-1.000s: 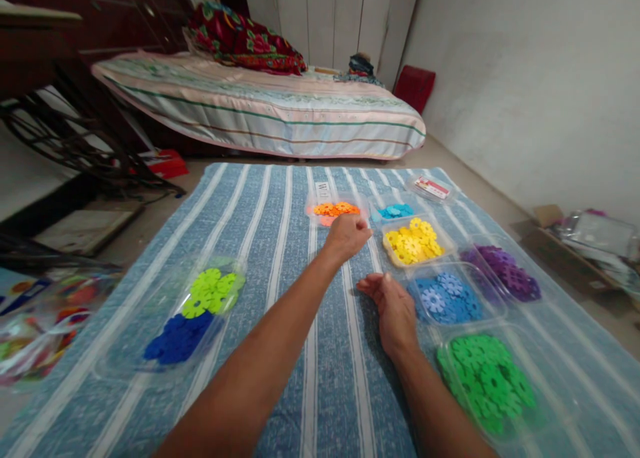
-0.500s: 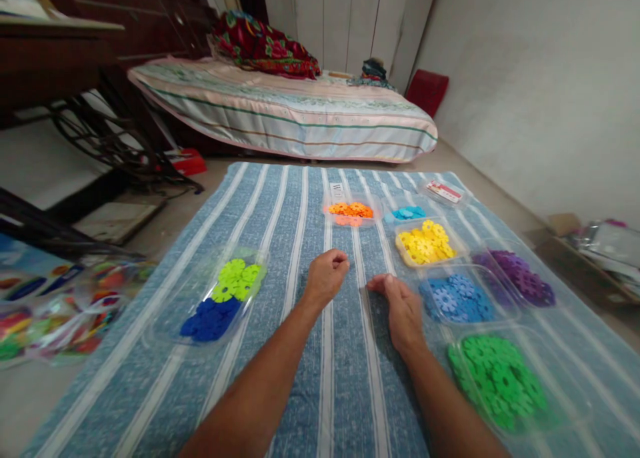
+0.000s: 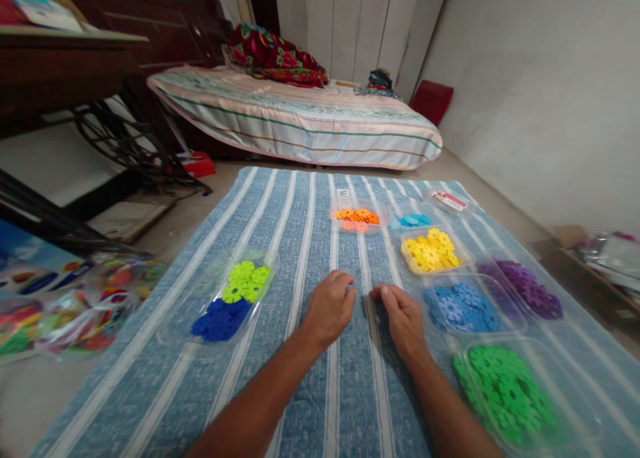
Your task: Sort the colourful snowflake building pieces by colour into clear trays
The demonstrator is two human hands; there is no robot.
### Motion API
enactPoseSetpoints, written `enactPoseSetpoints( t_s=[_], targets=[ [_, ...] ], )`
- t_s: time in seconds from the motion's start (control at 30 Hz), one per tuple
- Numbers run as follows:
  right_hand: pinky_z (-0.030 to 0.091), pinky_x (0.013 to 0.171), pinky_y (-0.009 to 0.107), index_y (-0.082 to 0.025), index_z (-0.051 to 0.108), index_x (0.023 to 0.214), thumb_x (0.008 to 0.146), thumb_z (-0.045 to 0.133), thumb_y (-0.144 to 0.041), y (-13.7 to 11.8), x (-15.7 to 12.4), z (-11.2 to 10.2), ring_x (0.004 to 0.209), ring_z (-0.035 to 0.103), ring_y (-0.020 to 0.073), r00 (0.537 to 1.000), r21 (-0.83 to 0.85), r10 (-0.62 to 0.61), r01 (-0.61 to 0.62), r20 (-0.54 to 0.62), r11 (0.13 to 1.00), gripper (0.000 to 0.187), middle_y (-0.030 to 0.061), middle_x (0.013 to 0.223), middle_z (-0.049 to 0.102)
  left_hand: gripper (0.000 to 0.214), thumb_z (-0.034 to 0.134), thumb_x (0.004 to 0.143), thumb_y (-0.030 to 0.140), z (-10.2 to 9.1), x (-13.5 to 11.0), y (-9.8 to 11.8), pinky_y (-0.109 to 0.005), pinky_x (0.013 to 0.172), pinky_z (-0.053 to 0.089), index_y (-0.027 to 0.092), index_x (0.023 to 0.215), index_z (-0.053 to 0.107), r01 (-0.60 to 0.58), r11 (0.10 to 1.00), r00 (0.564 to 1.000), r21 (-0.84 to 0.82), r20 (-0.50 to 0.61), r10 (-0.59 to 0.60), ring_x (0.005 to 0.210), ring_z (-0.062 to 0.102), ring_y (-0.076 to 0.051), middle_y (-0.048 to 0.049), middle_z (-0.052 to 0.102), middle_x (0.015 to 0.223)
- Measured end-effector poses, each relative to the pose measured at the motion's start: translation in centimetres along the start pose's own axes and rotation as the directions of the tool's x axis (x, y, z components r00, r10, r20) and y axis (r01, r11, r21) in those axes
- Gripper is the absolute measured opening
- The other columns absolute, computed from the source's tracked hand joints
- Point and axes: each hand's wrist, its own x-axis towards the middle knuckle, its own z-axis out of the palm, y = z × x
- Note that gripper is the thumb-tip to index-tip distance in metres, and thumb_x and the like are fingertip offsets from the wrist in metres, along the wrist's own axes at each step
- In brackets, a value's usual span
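Note:
My left hand [image 3: 330, 309] is over the middle of the striped cloth, its fingers curled closed. A small bluish bit shows at its fingertips, too small to name. Just right of it, my right hand [image 3: 401, 319] is also closed, with thumb and forefinger together and pointing towards the left hand; whatever it may hold is hidden. A narrow gap separates the hands. Nearest the right hand is a clear tub of blue flower-shaped plastic discs [image 3: 464, 307]. Left of my hands, another clear tub holds lime-green discs [image 3: 246, 281] and dark-blue discs [image 3: 220, 319].
More clear tubs hold orange discs [image 3: 357, 217], light-blue discs [image 3: 413, 221], yellow discs [image 3: 431, 250], purple discs [image 3: 525, 288] and green discs [image 3: 507, 395]. A lidded box with a red-and-white card [image 3: 449, 201] lies far right. Beyond the table stands a bed [image 3: 300, 128]; bagged toys [image 3: 85, 318] lie left.
My left hand has come nearer to me and slightly right, and has turned. My right hand has barely moved. The whole view has shifted a little.

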Motion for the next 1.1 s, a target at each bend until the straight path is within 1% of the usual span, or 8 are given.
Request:
enactPoseSetpoints(
  t_s=[0.07,0.13,0.3,0.4,0.57,0.7,0.83,1.1],
  targets=[
    [0.042,0.066,0.027,-0.019,0.070,0.073,0.082,0.055,-0.052,0.1,0.0,0.0,0.072,0.056,0.0181,1.000,-0.020,0.005,-0.005,0.003,1.000,0.037,0.0011,0.073,0.065,0.022,0.043,0.087,0.019,-2.0,-1.8,0.6,-0.035,0.094,0.045,0.017,0.103,0.058,-0.081,0.987,0.997,0.136,-0.008,0.083,0.108,0.055,-0.021,-0.0108,0.060,0.114],
    [0.042,0.066,0.027,-0.019,0.069,0.073,0.083,0.054,-0.051,0.1,-0.1,0.0,0.072,0.056,0.0178,1.000,-0.034,0.008,-0.008,0.004,0.999,0.037,0.0011,0.073,0.065,0.027,0.043,0.087,0.021,-4.4,-3.3,0.9,-0.039,0.100,0.041,0.016,0.110,0.056,-0.032,0.958,0.996,0.284,-0.066,0.053,0.117,0.050,-0.025,-0.0140,0.053,0.127],
    [0.042,0.068,0.028,-0.019,0.068,0.071,0.081,0.056,-0.050,0.0,-0.1,0.1,0.073,0.056,0.0180,1.000,-0.016,0.007,-0.007,-0.002,1.000,0.034,0.0010,0.073,0.064,0.042,0.048,0.085,0.032,-9.6,-5.0,-0.7,-0.047,0.095,0.043,0.013,0.122,0.049,0.328,0.758,0.945,0.563,-0.200,-0.260,0.115,0.051,-0.033,-0.0186,0.055,0.125],
    [0.042,0.067,0.028,-0.019,0.068,0.070,0.081,0.057,-0.050,-0.1,-0.1,0.1,0.072,0.056,0.0179,1.000,-0.020,0.000,0.000,0.005,1.000,0.035,0.0010,0.072,0.063,0.036,0.043,0.085,0.027,-10.5,-5.0,-2.2,-0.044,0.084,0.048,0.010,0.116,0.054,0.395,0.671,0.893,0.627,-0.090,-0.442,0.100,0.060,-0.032,-0.0176,0.064,0.109],
    [0.041,0.065,0.027,-0.019,0.067,0.070,0.083,0.055,-0.049,0.1,0.0,0.3,0.069,0.055,0.0170,1.000,-0.054,-0.023,0.024,0.021,0.998,0.035,0.0004,0.068,0.061,0.028,0.036,0.086,0.014,-9.1,-4.7,-2.1,-0.037,0.081,0.048,0.016,0.098,0.062,0.275,0.731,0.903,0.624,0.092,-0.419,0.091,0.064,-0.025,-0.0122,0.069,0.097],
    [0.041,0.064,0.027,-0.018,0.068,0.068,0.082,0.056,-0.049,0.2,0.0,0.4,0.068,0.055,0.0170,1.000,-0.056,-0.009,0.010,0.007,0.998,0.035,0.0006,0.067,0.062,0.032,0.036,0.081,0.004,-6.3,-3.1,0.0,-0.038,0.083,0.046,0.015,0.097,0.062,0.078,0.821,0.951,0.566,0.205,-0.232,0.094,0.063,-0.025,-0.0111,0.068,0.096],
    [0.037,0.056,0.026,-0.018,0.064,0.056,0.081,0.056,-0.051,0.4,-0.2,0.1,0.056,0.049,0.0145,0.999,0.012,0.048,-0.048,-0.023,0.999,0.042,0.0000,0.056,0.057,0.032,0.038,0.079,0.004,-3.3,0.0,1.9,-0.041,0.083,0.045,0.015,0.098,0.060,-0.146,0.877,0.948,0.458,0.319,-0.009,0.095,0.061,-0.027,-0.0107,0.068,0.098],
    [0.036,0.056,0.026,-0.018,0.055,0.049,0.085,0.049,-0.051,0.8,-0.3,0.0,0.052,0.047,0.0137,0.998,0.053,0.019,-0.022,0.053,0.998,0.049,-0.0001,0.049,0.052,0.022,0.042,0.079,0.005,0.6,5.6,2.9,-0.040,0.077,0.047,0.014,0.089,0.060,-0.350,0.859,0.918,0.374,0.321,0.234,0.089,0.061,-0.026,-0.0097,0.066,0.087]
  ],
)
